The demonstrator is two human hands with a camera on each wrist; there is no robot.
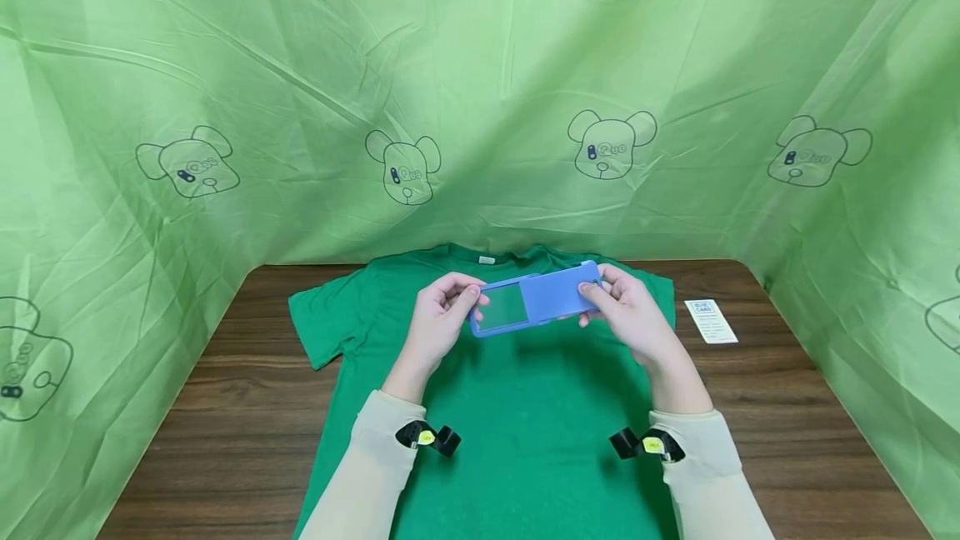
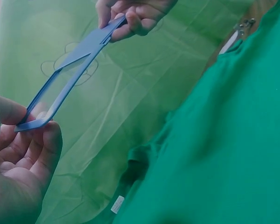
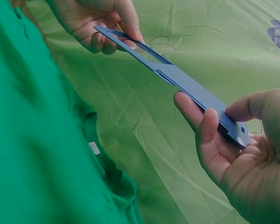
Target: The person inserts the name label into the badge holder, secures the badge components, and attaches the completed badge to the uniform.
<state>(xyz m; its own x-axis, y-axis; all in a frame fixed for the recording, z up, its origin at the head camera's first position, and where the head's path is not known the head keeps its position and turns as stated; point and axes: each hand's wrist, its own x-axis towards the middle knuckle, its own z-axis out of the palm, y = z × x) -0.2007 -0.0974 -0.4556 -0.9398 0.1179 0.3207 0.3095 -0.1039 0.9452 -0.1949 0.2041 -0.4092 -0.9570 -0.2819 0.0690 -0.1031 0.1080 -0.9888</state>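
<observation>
Your left hand [image 1: 438, 315] pinches the windowed end of the blue card holder [image 1: 536, 300], thumb on top, fingers curled under. Holder sits level above the green t-shirt [image 1: 525, 423], not touching it. Your right hand [image 1: 626, 311] grips the solid end the same way. Both wrists raised. White card [image 1: 711, 321] lies on the table [image 1: 787, 407] to the right, well apart.

A dark brown wood-grain table [image 1: 757, 407] carries a flat-spread green short-sleeved cotton T-shirt [image 1: 525, 432], lying directly beneath both hands. A small white printed paper card [image 1: 711, 321] lies on the bare tabletop, just right of the right hand.
</observation>
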